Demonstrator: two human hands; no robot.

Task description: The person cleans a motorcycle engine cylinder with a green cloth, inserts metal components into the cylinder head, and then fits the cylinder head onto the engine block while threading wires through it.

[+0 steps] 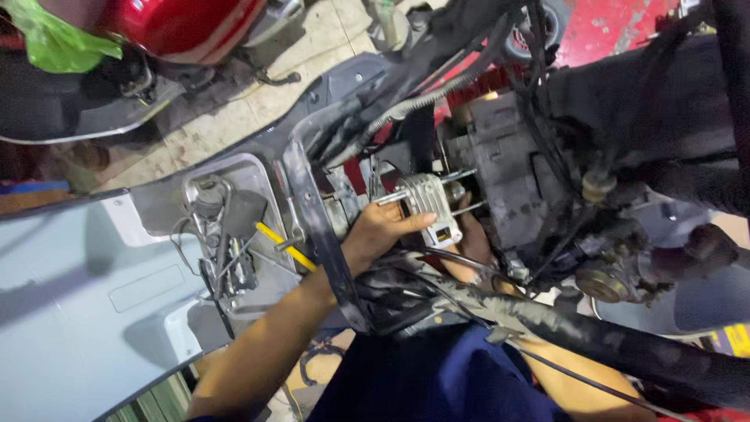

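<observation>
Dark blue cloth point(437, 375) on the person's lap is filling the near bottom edge, with both bare forearms reaching away from it into a stripped scooter. A black frame tube point(594, 336) is running across just beyond the cloth, near the right.

The left hand point(387, 230) is curling around the near side of a silver finned cylinder point(426, 199), thumb lying along its lower edge, fingers wrapping it in a firm partial grip. This cylinder is sitting on long studs point(461, 176) at the middle of the scene, just left of the grey engine case point(508, 187). The right hand point(473, 238) is pressing in from below and behind the cylinder, touching it; how far its fingers are closing cannot be told, since the cylinder and a cable are hiding them.

Left of the hands, a pale grey body panel point(86, 297) is spreading toward the near left. A recess in it is holding loose tools point(223, 234), among them a yellow-handled one point(285, 246) lying slantwise. At the far left, a red scooter body point(180, 27) is standing on the tiled floor point(234, 117), with a crumpled green plastic bag point(51, 39) beside it. A yellow sticker point(736, 340), rectangular, is showing at the near right edge.
</observation>
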